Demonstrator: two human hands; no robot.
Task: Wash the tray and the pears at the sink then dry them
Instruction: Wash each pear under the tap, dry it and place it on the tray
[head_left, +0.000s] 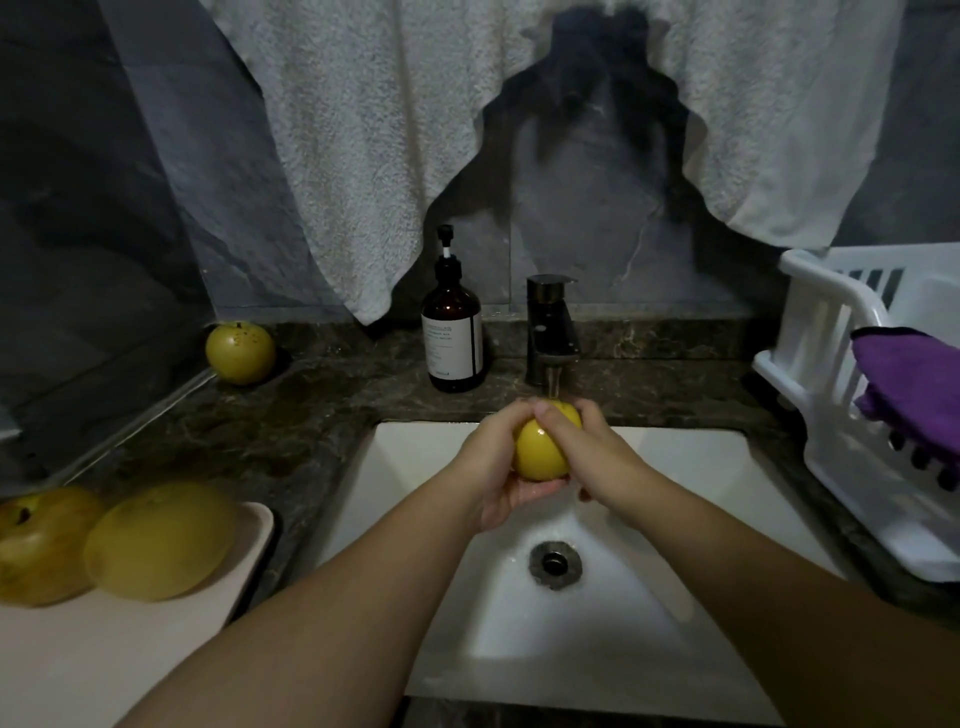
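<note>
A round yellow pear is under the running water of the dark faucet, above the white sink. My left hand cups it from below and the left, fingers curled round it. My right hand grips it from the right, thumb over the top. Two more pears lie on the pale pink tray at the lower left. Another pear sits on the dark counter at the back left.
A brown pump soap bottle stands left of the faucet. A white dish rack with a purple cloth over its edge stands at the right. White towels hang on the wall behind. The drain is at the sink's middle.
</note>
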